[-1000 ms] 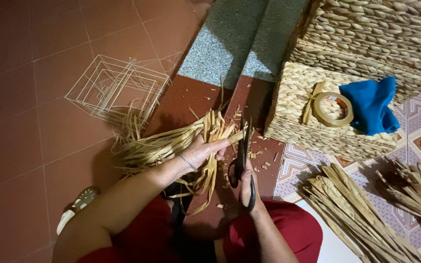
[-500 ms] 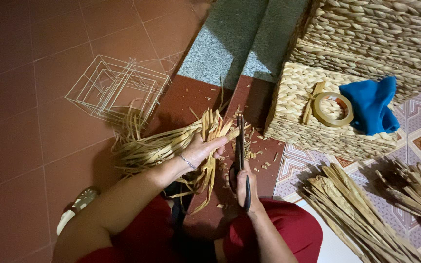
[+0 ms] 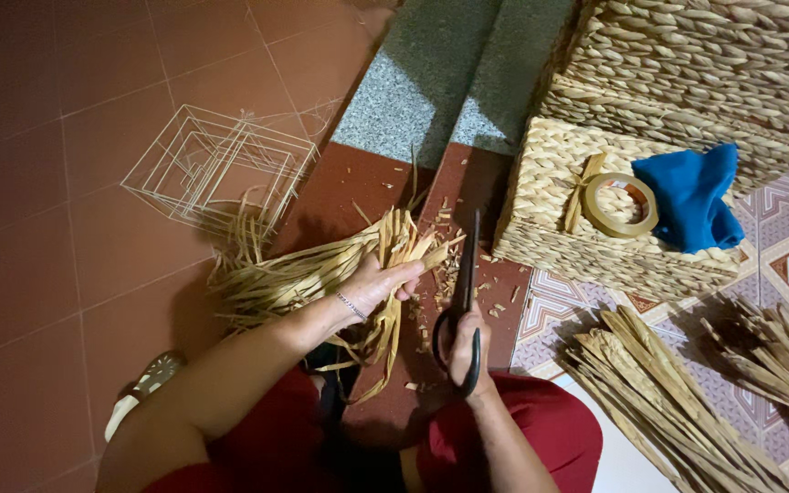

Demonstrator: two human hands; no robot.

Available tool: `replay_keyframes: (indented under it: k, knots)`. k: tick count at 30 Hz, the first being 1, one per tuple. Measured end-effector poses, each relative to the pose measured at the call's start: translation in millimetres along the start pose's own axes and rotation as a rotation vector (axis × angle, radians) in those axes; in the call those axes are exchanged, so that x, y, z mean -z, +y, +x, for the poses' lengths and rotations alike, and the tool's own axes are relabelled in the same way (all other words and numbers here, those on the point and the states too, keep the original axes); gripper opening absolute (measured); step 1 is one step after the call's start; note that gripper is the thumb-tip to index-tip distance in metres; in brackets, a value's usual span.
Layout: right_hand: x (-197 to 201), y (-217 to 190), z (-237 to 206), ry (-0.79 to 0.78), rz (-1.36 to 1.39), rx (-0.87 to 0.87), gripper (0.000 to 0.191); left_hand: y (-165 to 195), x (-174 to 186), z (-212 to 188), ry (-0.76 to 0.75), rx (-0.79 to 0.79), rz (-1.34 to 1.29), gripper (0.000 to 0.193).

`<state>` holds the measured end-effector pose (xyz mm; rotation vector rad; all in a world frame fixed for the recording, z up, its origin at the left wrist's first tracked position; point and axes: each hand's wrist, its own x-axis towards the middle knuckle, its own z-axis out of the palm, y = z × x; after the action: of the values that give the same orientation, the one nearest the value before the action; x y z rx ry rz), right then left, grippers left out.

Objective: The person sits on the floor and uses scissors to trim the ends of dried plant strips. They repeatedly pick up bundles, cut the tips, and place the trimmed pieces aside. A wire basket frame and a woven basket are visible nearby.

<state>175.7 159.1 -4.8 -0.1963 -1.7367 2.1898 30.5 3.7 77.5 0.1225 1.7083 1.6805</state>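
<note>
My left hand (image 3: pixel 378 285) grips a bundle of dry straw-coloured strips (image 3: pixel 308 274) that fans out to the left over the red tiled floor. Its strip ends stick up past my fingers toward the step. My right hand (image 3: pixel 464 345) holds black scissors (image 3: pixel 464 292) by the handles, blades closed and pointing away from me, just right of the bundle's ends. Small cut scraps (image 3: pixel 454 265) lie scattered on the dark red step around the blades. My legs in red cloth fill the bottom of the view.
A nest of white wire frames (image 3: pixel 216 164) stands on the floor at the left. A woven basket (image 3: pixel 586 246) at the right carries a tape roll (image 3: pixel 621 204) and a blue cloth (image 3: pixel 687 194). More strip bundles (image 3: pixel 659 402) lie at the lower right.
The scissors have swung from leaning open beside the bundle to upright with the blades closed, and my right hand has shifted slightly left. My left hand keeps its hold on the strips.
</note>
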Motion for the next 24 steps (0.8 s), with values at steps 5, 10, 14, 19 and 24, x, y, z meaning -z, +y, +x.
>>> replay_keyframes:
  k: [5, 10, 14, 19, 24]
  knots:
    - [5, -4, 12, 0.106, -0.020, -0.269, 0.036, 2, 2, 2, -0.026, -0.137, 0.058, 0.027]
    - [4, -9, 13, 0.138, -0.475, 0.017, 0.033, 8, 2, -5, -0.033, -0.142, 0.290, 0.037]
    - [3, -12, 17, 0.140, -0.828, -0.135, 0.038, 3, 6, -7, -0.023, -0.165, 0.233, 0.040]
    - [12, -5, 26, -0.018, -1.329, -0.382, 0.068, -6, 11, 4, 0.003, -0.098, 0.294, 0.033]
    - [22, 18, 32, -0.138, -1.435, -0.424, 0.062, -7, 16, 5, -0.066, -0.095, 0.357, 0.043]
